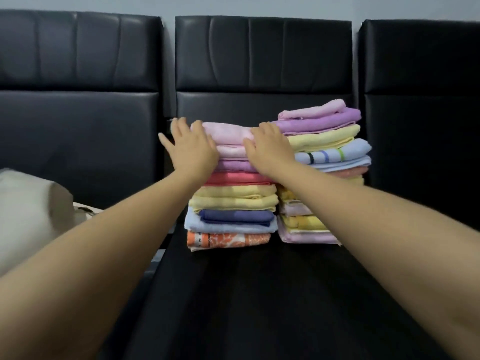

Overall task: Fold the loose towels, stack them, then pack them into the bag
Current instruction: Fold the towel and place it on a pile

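Two stacks of folded towels are seen standing side by side on the black seat point(259, 294). The left stack point(231, 203) is being pressed from above by both hands, left hand point(191, 149) and right hand point(270, 149), fingers spread flat, nothing pinched. The right stack point(327, 152) stands taller, untouched. Folding appears done; packing is judged outstanding. A beige shape point(28, 211), possibly the bag, is lying at left.

Two towel stacks point(231, 203) against backrest point(262, 105)
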A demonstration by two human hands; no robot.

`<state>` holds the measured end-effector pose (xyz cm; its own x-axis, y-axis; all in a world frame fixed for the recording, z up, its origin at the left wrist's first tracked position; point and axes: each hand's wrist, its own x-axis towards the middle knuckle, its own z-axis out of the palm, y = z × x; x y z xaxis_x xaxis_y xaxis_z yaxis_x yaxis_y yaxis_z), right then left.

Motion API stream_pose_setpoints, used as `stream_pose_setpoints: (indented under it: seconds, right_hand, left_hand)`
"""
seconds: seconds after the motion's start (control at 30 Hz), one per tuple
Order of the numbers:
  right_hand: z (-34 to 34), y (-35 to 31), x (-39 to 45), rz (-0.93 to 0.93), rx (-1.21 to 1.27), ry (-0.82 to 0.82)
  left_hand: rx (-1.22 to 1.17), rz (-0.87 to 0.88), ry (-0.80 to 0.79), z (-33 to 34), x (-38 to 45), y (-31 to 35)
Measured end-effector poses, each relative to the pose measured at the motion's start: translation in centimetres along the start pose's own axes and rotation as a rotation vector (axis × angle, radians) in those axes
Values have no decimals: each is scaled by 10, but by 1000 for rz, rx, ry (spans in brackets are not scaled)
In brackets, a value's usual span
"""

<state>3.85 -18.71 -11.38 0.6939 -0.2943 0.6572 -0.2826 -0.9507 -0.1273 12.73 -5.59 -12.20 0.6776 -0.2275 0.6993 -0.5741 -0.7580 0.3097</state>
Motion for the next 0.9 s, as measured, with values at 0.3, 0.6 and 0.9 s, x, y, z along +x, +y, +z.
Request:
stream_pose_setpoints:
  seconds: [0.3, 0.6, 0.9]
  right_hand:
    - [-64, 132, -239, 500, 183, -75]
    - [-179, 288, -350, 832, -230, 17]
    - [-181, 318, -287, 605, -375, -606]
  left_hand:
    - [-468, 406, -400, -5, -191, 126]
    - [-659, 241, -806, 22, -305, 258]
    - [-740, 154, -801, 38, -315, 292]
